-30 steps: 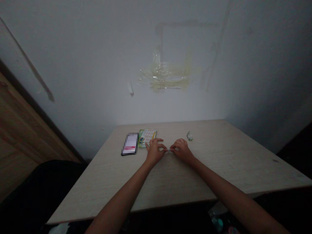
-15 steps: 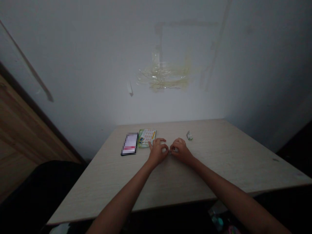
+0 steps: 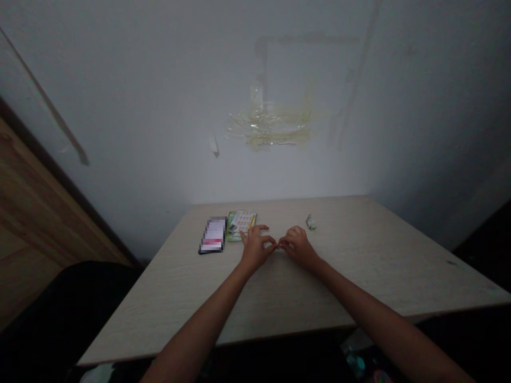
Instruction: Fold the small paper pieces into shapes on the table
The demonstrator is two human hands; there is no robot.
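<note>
Over the middle of the table, my left hand [image 3: 256,248] and my right hand [image 3: 298,246] meet at the fingertips. Thumb and index finger of each are pinched together, and whatever lies between them is too small to make out. The other fingers of my left hand stretch out loosely, beside a green and white printed packet [image 3: 242,221]. Those of my right hand are curled. A small crumpled green and white wrapper [image 3: 311,222] lies just beyond my right hand.
A phone [image 3: 213,235] with a blurred screen lies at the left of the pale wooden table [image 3: 383,255]. The wall [image 3: 167,96] with peeling tape rises behind the table's far edge. A dark rounded shape [image 3: 67,314] stands at the left, and several items sit below the front edge.
Both pinches have flattened slightly, with the fingertips drawn a little closer together. The phone, packet and wrapper have stayed in place.
</note>
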